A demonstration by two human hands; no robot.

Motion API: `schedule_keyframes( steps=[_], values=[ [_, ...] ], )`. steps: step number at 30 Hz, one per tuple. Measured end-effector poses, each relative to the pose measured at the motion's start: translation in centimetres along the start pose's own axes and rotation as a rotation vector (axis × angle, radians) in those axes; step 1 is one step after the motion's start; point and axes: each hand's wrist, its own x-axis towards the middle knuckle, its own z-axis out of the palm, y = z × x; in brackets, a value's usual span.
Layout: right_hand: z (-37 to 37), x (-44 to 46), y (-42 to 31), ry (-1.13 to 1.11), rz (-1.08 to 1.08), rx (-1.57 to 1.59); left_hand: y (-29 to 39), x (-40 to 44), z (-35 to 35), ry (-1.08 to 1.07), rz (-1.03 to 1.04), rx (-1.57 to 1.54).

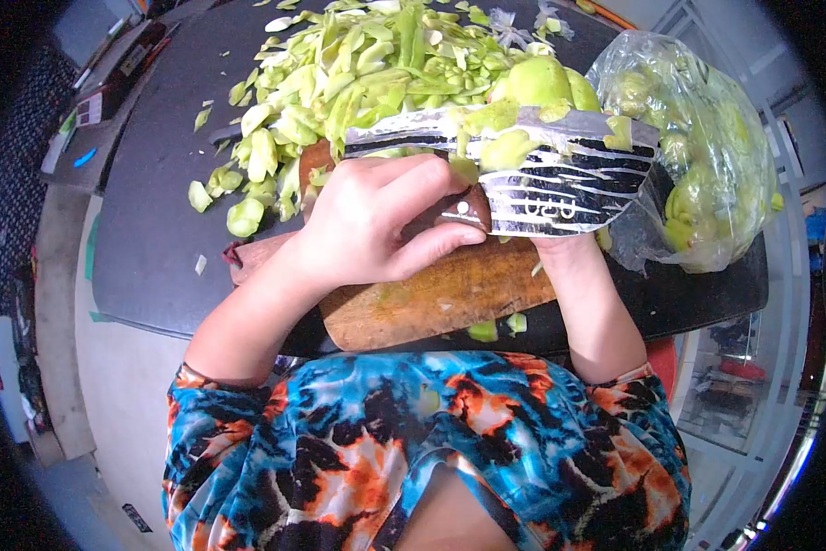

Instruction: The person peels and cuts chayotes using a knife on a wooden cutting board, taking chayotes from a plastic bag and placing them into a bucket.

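Observation:
My left hand (394, 216) is wrapped round the brown wooden handle (463, 209) of a broad cleaver. The cleaver's blade (573, 174), black with silvery streaks, points right, and pale green pieces stick to it. Behind the blade, my right hand (564, 246) shows only near the wrist; its fingers are hidden. Below both lies a wooden cutting board (431, 298). Just beyond the blade a heap of sliced green pieces (367, 69) covers the back of the dark table, with a larger rounded green piece (537, 81) at its right.
A clear plastic bag (707, 156) with several green items stands at the right of the dark table (156, 220). Loose green slices (245, 218) lie left of the board, and small bits (483, 331) lie at its near edge. A red object (663, 367) shows below the table's right side.

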Motion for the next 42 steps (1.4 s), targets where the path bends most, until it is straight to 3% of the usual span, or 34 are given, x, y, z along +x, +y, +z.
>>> schedule_keyframes(
  steps=[10,16,20,23,26,27,28,30,31,32,35,37,41,42],
  values=[
    [2.9,0.3,0.2,0.006,0.006,-0.098,0.1,0.0,0.0,0.000,0.055,0.012],
    [1.1,0.1,0.3,-0.024,0.046,0.045,-0.1,0.0,0.4,0.035,0.043,0.022],
    [0.5,0.1,-0.1,0.084,0.037,0.028,0.4,0.1,0.0,0.022,-0.045,-0.045],
    [-0.6,-0.2,-0.3,0.047,-0.033,-0.099,0.5,0.0,0.0,0.045,-0.092,-0.128],
    [0.0,-0.1,-0.2,0.081,-0.033,0.095,0.7,0.1,-0.1,0.092,-0.137,-0.145],
    [0.2,0.2,-0.1,-0.020,-0.021,0.100,0.2,0.1,0.2,0.150,-0.147,-0.149],
    [2.9,0.1,0.5,0.110,-0.074,0.023,-0.3,0.2,0.3,0.209,-0.158,-0.152],
    [3.5,-0.2,1.4,-0.162,0.138,-0.210,-2.4,0.1,-0.6,0.343,-0.409,-0.242],
    [5.1,-0.7,2.6,0.042,0.110,-0.228,-3.4,0.0,-0.9,0.388,-0.487,-0.294],
    [5.3,-1.1,2.8,0.061,0.119,-0.255,-4.0,0.0,-1.1,0.433,-0.561,-0.347],
    [4.1,-0.7,1.7,0.083,0.095,-0.426,-4.0,0.2,-1.3,0.482,-0.599,-0.602],
    [3.2,-0.3,0.7,0.163,0.035,-0.587,-3.7,0.2,-1.0,0.470,-0.583,-0.546],
    [1.2,-0.1,-1.6,0.079,-0.102,-0.729,-3.6,0.1,-0.5,0.433,-0.593,-0.539],
    [1.8,0.0,-2.3,0.039,-0.160,-0.940,-3.6,0.1,-0.5,0.420,-0.591,-0.539]
  ],
)
